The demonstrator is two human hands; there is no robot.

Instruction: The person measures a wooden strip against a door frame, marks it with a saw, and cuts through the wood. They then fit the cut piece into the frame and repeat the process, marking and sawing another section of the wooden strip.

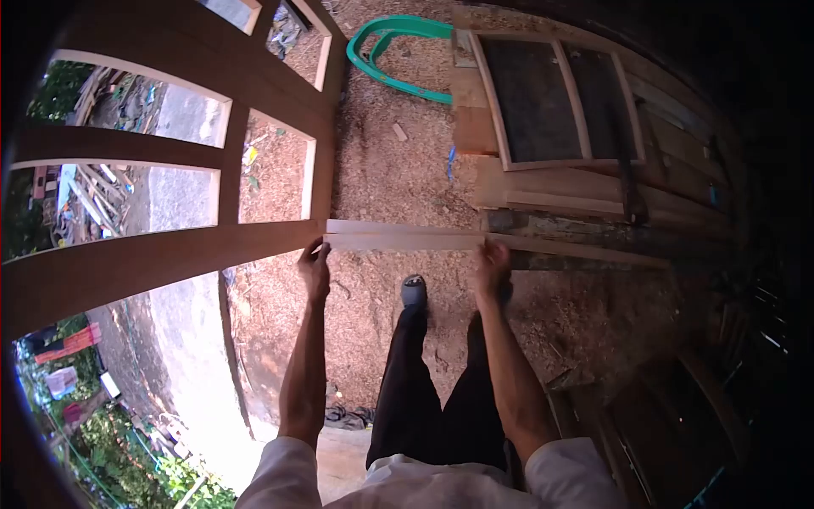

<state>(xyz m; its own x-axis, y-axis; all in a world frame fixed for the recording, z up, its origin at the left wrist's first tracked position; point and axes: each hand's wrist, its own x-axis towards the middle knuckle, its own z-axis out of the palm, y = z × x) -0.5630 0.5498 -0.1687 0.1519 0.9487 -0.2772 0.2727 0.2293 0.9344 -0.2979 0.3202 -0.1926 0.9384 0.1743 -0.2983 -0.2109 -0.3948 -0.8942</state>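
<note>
A long, pale wooden strip [407,242] stretches across in front of me, running on to the right past my right hand. My left hand [315,265] pinches its left end, right at the edge of a large brown wooden frame [153,254] with several rectangular openings. Farther along, my right hand [492,270] is closed around the strip, slightly blurred. A lengthwise line divides the strip into two pale bands between my hands.
Right of centre, a smaller wooden frame with dark panels [585,102] lies on boards. A handsaw-like dark tool [632,191] rests beside it. A green curved plastic piece [398,25] lies at the back. Wood shavings [390,170] cover the ground around my feet.
</note>
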